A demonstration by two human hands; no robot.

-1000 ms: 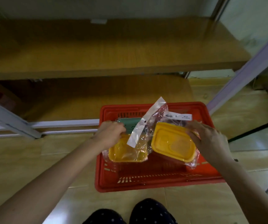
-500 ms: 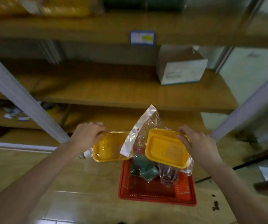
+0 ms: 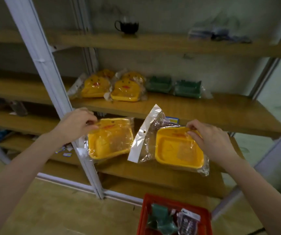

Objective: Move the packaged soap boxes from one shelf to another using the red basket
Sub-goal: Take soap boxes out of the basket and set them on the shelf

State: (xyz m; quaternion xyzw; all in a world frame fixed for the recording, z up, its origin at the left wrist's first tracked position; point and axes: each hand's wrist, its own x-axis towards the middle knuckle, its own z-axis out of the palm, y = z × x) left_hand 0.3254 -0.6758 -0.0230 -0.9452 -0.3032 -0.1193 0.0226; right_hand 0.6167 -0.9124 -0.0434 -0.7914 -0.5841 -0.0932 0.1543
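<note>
My left hand grips the top edge of a yellow soap box in clear wrap. My right hand pinches the rim of a second wrapped yellow soap box. Both boxes hang in the air in front of a wooden shelf. On that shelf lie several yellow duck-faced soap boxes and two green ones. The red basket stands on the floor at the bottom right, holding a green packaged box and a dark packaged one.
A white metal upright runs down the rack just behind my left hand. A black cup stands on the top shelf, with dark packets to its right. Lower shelves sit behind the held boxes.
Both hands have lifted the two yellow boxes up out of the basket to shelf height. My view has swung upward from the floor to the rack.
</note>
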